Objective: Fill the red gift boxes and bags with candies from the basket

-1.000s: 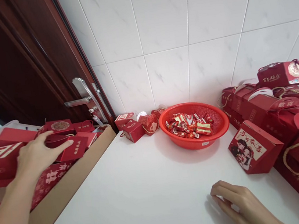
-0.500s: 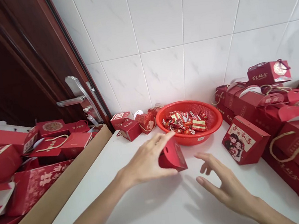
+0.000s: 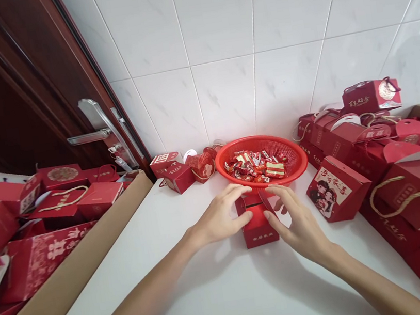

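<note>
A small red gift box [image 3: 260, 233] with gold lettering on its front stands upright on the white table, its top parted. My left hand [image 3: 224, 215] has its thumb and fingers around the flap on the left side. On the opposite side, my right hand [image 3: 299, 220] pinches the right flap between thumb and fingers. Just behind the box is a red plastic basket [image 3: 302, 168] holding many wrapped candies [image 3: 258, 165]. The inside of the box is mostly hidden.
A cardboard carton [image 3: 124, 211] full of red boxes [image 3: 100, 196] lies at left. Small boxes [image 3: 178, 177] stand by the tiled wall [image 3: 225, 98]. One box with a cartoon couple [image 3: 334, 189] is to the right, beside a large pile of boxes [image 3: 405, 187].
My right hand has come in and taken hold of the gift box's right flap. The box has turned from its tilted side view to standing with its front toward me.
</note>
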